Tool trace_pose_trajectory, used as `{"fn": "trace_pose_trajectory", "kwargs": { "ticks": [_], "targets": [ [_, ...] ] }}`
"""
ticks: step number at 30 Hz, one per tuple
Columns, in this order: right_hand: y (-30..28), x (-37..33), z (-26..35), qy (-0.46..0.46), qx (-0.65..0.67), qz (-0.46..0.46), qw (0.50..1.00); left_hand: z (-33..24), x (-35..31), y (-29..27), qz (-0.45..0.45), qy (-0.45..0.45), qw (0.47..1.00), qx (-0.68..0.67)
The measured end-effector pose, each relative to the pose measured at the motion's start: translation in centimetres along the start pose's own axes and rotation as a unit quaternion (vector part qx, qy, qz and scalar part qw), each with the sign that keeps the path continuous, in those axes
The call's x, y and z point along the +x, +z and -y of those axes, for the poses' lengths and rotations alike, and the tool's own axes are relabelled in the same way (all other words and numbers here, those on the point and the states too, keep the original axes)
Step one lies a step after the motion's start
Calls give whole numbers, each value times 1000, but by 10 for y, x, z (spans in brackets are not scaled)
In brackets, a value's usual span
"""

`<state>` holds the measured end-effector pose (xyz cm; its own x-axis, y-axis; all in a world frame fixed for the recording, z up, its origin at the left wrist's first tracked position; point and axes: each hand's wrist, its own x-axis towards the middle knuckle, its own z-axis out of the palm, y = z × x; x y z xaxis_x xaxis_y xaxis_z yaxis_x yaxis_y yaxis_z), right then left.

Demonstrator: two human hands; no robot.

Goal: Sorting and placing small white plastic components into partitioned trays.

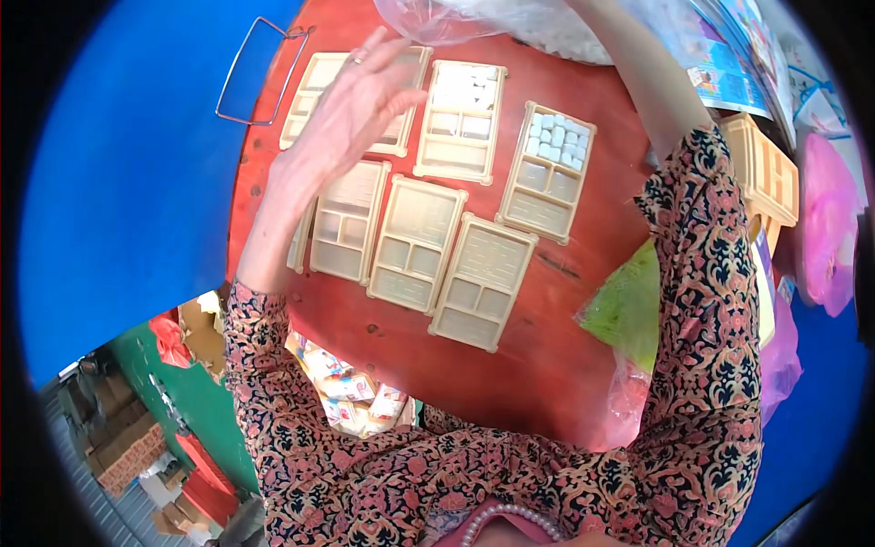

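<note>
My left hand (369, 100), fingers apart and holding nothing, hovers slightly blurred over the far-left cream compartment trays and partly hides them. To its right, a tray (454, 167) has small white block-like pieces (467, 87) in its far compartment. Farther right, another tray (540, 216) holds pale, rounded pieces (558, 139) in the same compartment. Nearer to me, the trays show bare compartments, among them the middle tray (417, 239) and the nearest tray (483, 281). My right forearm (638, 73) stretches past the top edge beside a clear plastic bag (565, 41) of whitish contents; the hand itself is cut off.
The trays lie on a red tabletop (365, 310). At right are stacked cream plastic pieces (764, 173), a green packet (627, 296) and pink plastic bags (828, 228). A wire handle (260, 73) sticks out at left. Colourful packets (351, 387) sit below the near edge.
</note>
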<state>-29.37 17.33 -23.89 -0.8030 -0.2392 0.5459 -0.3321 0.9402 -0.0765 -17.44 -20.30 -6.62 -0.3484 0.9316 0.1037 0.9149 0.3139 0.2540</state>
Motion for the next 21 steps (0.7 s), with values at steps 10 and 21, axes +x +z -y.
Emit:
{"fn": "trace_pose_trajectory", "kwargs": {
  "ticks": [10, 21],
  "targets": [
    [-30, -12, 14, -91, -22, 107, 990, -23, 2, 44, 49, 71, 996, 29],
    [-43, -10, 59, -6, 40, 13, 999, -22, 3, 33, 46, 57, 997, 10]
  ]
}}
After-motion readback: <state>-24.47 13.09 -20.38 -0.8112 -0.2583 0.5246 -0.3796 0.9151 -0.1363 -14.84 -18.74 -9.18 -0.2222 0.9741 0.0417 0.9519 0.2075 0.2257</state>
